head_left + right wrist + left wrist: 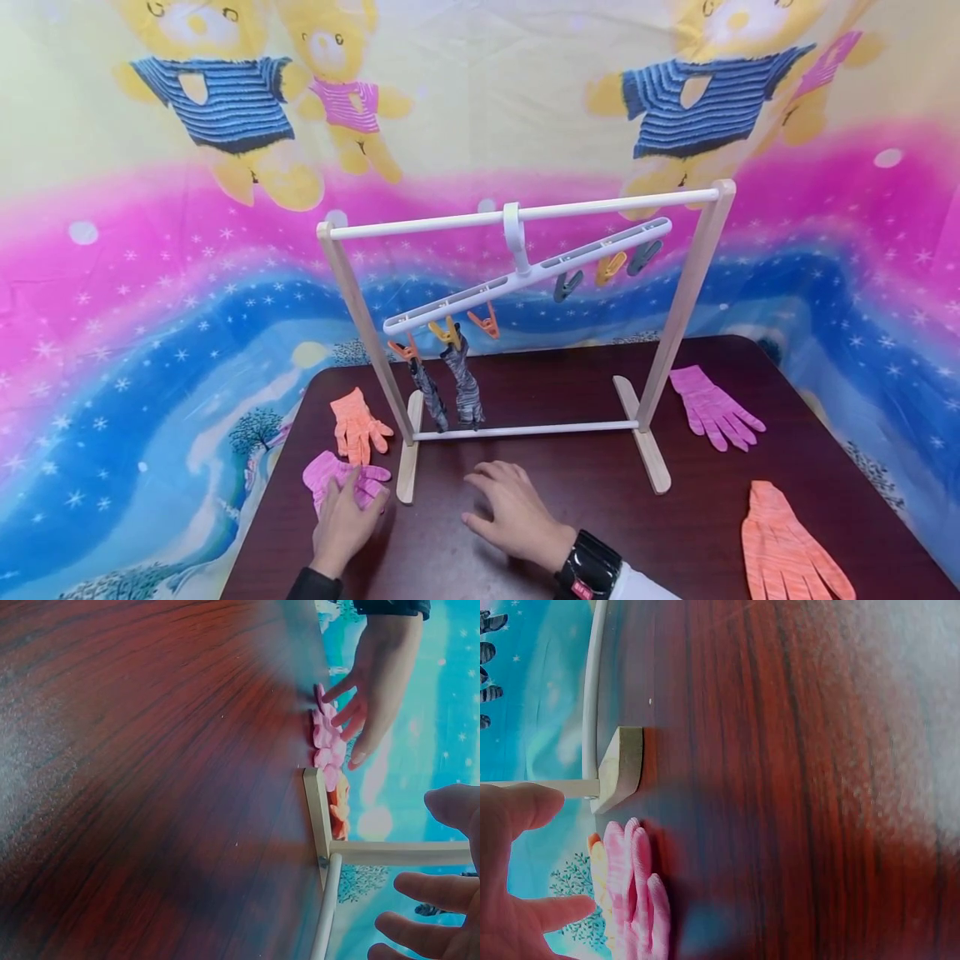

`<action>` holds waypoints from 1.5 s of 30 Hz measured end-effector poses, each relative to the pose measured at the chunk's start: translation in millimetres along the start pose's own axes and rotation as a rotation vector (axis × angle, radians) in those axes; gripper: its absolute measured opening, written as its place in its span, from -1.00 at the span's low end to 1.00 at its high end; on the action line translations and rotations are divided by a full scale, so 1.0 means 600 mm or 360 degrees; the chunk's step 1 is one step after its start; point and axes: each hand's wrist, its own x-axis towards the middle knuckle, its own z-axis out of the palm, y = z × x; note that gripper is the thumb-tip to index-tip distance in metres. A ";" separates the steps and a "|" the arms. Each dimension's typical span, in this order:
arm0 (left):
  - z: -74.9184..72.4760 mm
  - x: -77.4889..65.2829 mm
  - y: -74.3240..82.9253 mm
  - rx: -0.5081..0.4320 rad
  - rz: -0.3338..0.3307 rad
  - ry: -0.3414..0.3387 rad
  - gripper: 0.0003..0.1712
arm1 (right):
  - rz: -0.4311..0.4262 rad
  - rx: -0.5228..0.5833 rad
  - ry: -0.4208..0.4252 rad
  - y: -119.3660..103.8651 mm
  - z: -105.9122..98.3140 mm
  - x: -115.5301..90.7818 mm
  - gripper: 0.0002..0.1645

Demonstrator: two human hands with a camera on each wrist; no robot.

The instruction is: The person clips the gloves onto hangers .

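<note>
My left hand [345,523] is over the pink glove [321,477] on the left side of the table, fingers spread and slightly bent. In the right wrist view that hand [382,679] is close to the pink glove [324,735]; whether a fingertip touches it I cannot tell. Just behind lies an orange glove [358,423]. My right hand [516,510], fingers apart and holding nothing, hovers before the wooden rack [678,308]. Two dark grey striped knit pieces [467,387] hang by an orange clip [405,348] and a yellow clip [446,332] from the white hanger [480,293].
At the right of the table [555,475] lie another pink glove [712,407] and another orange glove [787,542]. More clips [611,268] hang along the hanger. The rack's wooden feet [643,437] stand on the tabletop. A printed cloth [480,108] hangs behind.
</note>
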 end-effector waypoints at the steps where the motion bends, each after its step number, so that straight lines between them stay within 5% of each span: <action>1: 0.000 0.000 0.000 0.0011 0.0004 -0.0001 -0.10 | 0.0001 0.0000 -0.0005 0.000 0.000 0.000 -0.43; 33: -0.002 0.017 -0.022 0.0044 0.0053 0.0118 -0.34 | -0.0106 -0.0039 -0.0059 -0.036 0.005 0.024 -0.45; 45: -0.007 0.016 -0.021 -0.0047 0.0061 0.0117 -0.21 | -0.0133 -0.0057 -0.0088 -0.045 0.005 0.029 -0.45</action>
